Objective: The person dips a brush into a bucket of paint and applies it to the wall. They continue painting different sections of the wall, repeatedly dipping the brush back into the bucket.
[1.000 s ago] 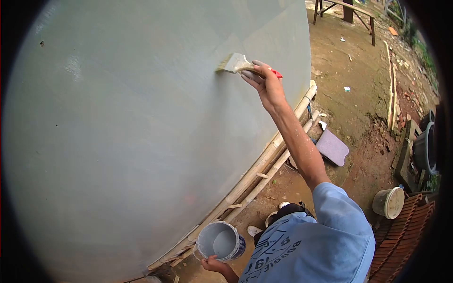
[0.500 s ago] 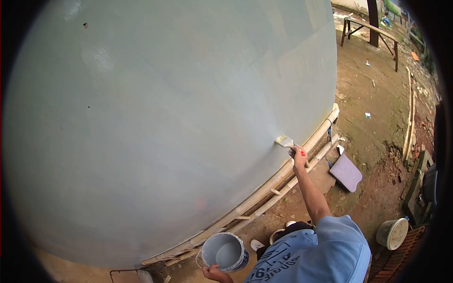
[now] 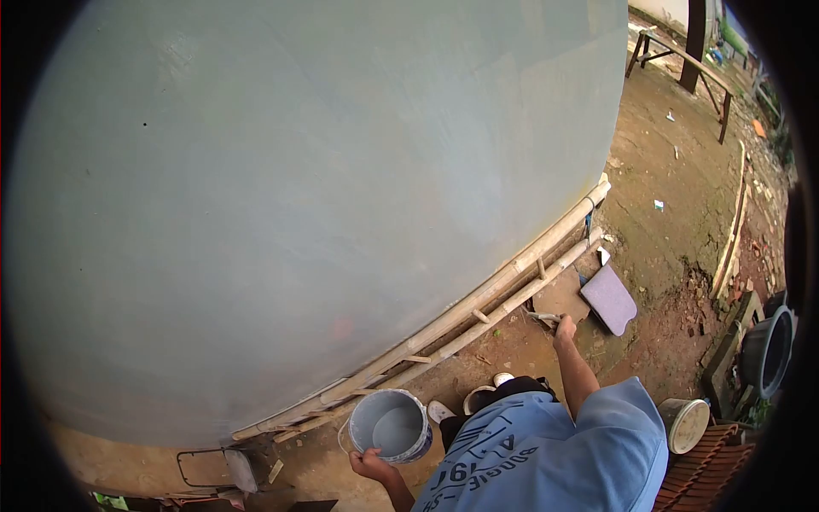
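Low in the head view, my left hand (image 3: 370,464) is closed at the near rim of a paint bucket (image 3: 421,447), which has grey paint in it. My right hand (image 3: 565,329) grips a paintbrush (image 3: 543,317) by its handle, out over the ground and away from the wall, with the bristle end pointing left. A large grey painted wall (image 3: 324,196) fills the left and middle of the view. Along its lower edge runs a bamboo ladder (image 3: 520,263), lying between the wall and my body.
A purple flat panel (image 3: 609,300) lies right of my right hand. A lidded pail (image 3: 687,426) stands by stacked roof tiles (image 3: 701,465). Farther right is a dark basin (image 3: 767,350). A wooden bench (image 3: 687,55) stands at upper right, and a folding chair (image 3: 241,469) lies at lower left.
My right hand has drawn the paintbrush off the wall, down and towards my body. The bucket in my left hand appears slightly farther left and higher as the view shifted.
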`<state>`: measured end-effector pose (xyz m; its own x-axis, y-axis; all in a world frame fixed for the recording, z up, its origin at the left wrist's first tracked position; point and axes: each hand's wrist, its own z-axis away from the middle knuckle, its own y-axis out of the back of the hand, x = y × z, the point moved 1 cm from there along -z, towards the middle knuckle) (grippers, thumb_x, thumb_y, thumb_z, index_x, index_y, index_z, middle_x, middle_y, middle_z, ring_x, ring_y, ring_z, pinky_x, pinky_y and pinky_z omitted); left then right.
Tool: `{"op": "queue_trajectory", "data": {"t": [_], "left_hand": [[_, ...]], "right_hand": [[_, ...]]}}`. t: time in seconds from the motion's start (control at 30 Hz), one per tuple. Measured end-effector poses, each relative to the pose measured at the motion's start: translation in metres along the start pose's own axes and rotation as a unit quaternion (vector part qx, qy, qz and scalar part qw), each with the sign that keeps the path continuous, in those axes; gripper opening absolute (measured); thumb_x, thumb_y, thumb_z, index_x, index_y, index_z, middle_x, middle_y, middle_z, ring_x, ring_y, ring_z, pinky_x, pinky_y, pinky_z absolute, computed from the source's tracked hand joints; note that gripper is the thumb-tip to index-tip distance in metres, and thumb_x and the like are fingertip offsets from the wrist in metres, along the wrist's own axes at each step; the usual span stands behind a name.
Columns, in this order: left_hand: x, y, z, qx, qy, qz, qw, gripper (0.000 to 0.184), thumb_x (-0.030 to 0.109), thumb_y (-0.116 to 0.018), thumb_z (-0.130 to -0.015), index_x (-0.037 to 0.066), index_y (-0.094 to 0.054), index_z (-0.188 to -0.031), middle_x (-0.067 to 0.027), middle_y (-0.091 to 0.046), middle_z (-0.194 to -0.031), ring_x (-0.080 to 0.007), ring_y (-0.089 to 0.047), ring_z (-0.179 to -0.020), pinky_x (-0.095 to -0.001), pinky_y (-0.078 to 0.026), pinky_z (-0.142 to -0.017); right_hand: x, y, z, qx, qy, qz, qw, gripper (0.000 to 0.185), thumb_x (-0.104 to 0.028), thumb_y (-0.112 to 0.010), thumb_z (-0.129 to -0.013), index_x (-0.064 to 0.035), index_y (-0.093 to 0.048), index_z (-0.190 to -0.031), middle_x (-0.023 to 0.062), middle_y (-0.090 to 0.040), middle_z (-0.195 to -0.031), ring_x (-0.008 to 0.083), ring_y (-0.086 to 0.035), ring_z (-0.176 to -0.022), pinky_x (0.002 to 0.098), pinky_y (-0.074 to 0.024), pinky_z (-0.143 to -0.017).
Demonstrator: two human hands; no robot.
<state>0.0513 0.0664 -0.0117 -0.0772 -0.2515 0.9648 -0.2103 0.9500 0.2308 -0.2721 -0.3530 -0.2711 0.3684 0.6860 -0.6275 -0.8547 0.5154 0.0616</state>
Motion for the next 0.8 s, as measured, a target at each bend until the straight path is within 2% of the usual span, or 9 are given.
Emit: {"op": "queue_trajectory", "data": {"t": [0.13,0.27,0.37,0.4,0.5,0.57,0.63,0.7,0.8], "left_hand": [[0.005,-0.006,0.008,-0.02,0.006,0.011,1.0,0.036,-0.009,-0.051,-0.049,0.008,-0.023,-0.065,0.0022,-0.023,-0.07,-0.0139,-0.027,-0.062,-0.03,-0.031,-0.054],[0.012,-0.009,0.012,-0.029,0.009,0.015,0.999,0.036,-0.009,-0.051,-0.049,0.008,-0.024,-0.065,0.0024,-0.023,-0.07,-0.0137,-0.027,-0.063,-0.0298,-0.032,-0.054],[0.006,-0.003,0.011,-0.027,0.003,0.007,1.0,0.036,-0.009,-0.051,-0.049,0.008,-0.024,-0.065,0.0024,-0.023,-0.07,-0.0135,-0.027,-0.063,-0.0296,-0.031,-0.055],[0.004,-0.001,0.011,-0.026,0.003,0.003,1.0,0.036,-0.009,-0.051,-0.049,0.008,-0.024,-0.065,0.0024,-0.023,-0.07,-0.0134,-0.027,-0.063,-0.0296,-0.031,-0.055],[0.008,0.006,0.014,-0.023,0.014,-0.022,0.999,0.036,-0.009,-0.051,-0.049,0.008,-0.024,-0.066,0.0023,-0.023,-0.071,-0.0136,-0.027,-0.063,-0.0299,-0.03,-0.055],[0.014,0.013,0.017,-0.016,0.014,-0.031,0.999,0.036,-0.009,-0.052,-0.049,0.008,-0.024,-0.066,0.0021,-0.023,-0.071,-0.0138,-0.026,-0.063,-0.0303,-0.03,-0.055],[0.016,0.02,0.02,-0.007,0.021,-0.041,0.999,0.036,-0.009,-0.052,-0.049,0.008,-0.024,-0.066,0.0019,-0.023,-0.071,-0.014,-0.026,-0.063,-0.0306,-0.03,-0.055],[0.014,0.028,0.021,0.006,0.034,-0.046,0.998,0.036,-0.009,-0.052,-0.049,0.008,-0.025,-0.066,0.0018,-0.023,-0.071,-0.0142,-0.026,-0.063,-0.0309,-0.03,-0.055],[0.011,0.042,0.023,0.019,0.02,-0.061,0.998,0.036,-0.008,-0.052,-0.049,0.008,-0.025,-0.066,0.0019,-0.022,-0.072,-0.0143,-0.026,-0.064,-0.0311,-0.03,-0.054]], "right_hand": [[0.018,0.028,0.002,-0.047,-0.03,0.055,0.997,0.012,-0.014,-0.061,-0.086,-0.0033,-0.066,-0.088,0.0082,-0.063,-0.07,0.0189,-0.059,-0.055,0.0313,-0.0469,-0.05],[0.032,0.036,-0.001,-0.276,-0.145,0.067,0.948,0.024,-0.005,-0.051,-0.09,0.0009,-0.056,-0.112,0.0096,-0.062,-0.084,0.0198,-0.062,-0.069,0.0297,-0.0497,-0.055],[0.039,0.017,0.008,-0.336,-0.167,0.099,0.921,0.022,-0.004,-0.047,-0.09,0.0023,-0.052,-0.11,0.0114,-0.06,-0.084,0.022,-0.06,-0.071,0.0307,-0.0506,-0.057],[0.039,0.006,0.011,-0.335,-0.175,0.077,0.923,0.016,-0.007,-0.047,-0.089,0.0014,-0.053,-0.101,0.0112,-0.056,-0.078,0.0217,-0.057,-0.063,0.0325,-0.0464,-0.05],[0.014,-0.03,0.028,-0.3,-0.056,0.248,0.919,0.015,-0.011,-0.047,-0.087,0.0007,-0.055,-0.091,0.0097,-0.054,-0.072,0.0186,-0.052,-0.054,0.0334,-0.039,-0.042],[-0.004,-0.063,0.042,-0.281,-0.012,0.279,0.918,0.015,-0.016,-0.05,-0.086,-0.0017,-0.056,-0.084,0.0073,-0.051,-0.067,0.0155,-0.046,-0.048,0.0326,-0.0325,-0.038],[-0.027,-0.097,0.059,-0.279,0.093,0.316,0.902,0.019,-0.019,-0.053,-0.087,-0.0016,-0.06,-0.086,0.0067,-0.054,-0.065,0.0161,-0.048,-0.048,0.0332,-0.0351,-0.04],[-0.036,-0.135,0.043,-0.28,0.17,0.336,0.883,0.028,-0.023,-0.055,-0.084,0.0018,-0.063,-0.091,0.0125,-0.063,-0.073,0.0229,-0.059,-0.059,0.0378,-0.046,-0.052],[-0.057,-0.196,0.024,-0.231,0.296,0.372,0.849,0.035,-0.025,-0.058,-0.083,0.0056,-0.067,-0.099,0.0227,-0.069,-0.089,0.0345,-0.067,-0.085,0.0407,-0.0501,-0.078]]}}
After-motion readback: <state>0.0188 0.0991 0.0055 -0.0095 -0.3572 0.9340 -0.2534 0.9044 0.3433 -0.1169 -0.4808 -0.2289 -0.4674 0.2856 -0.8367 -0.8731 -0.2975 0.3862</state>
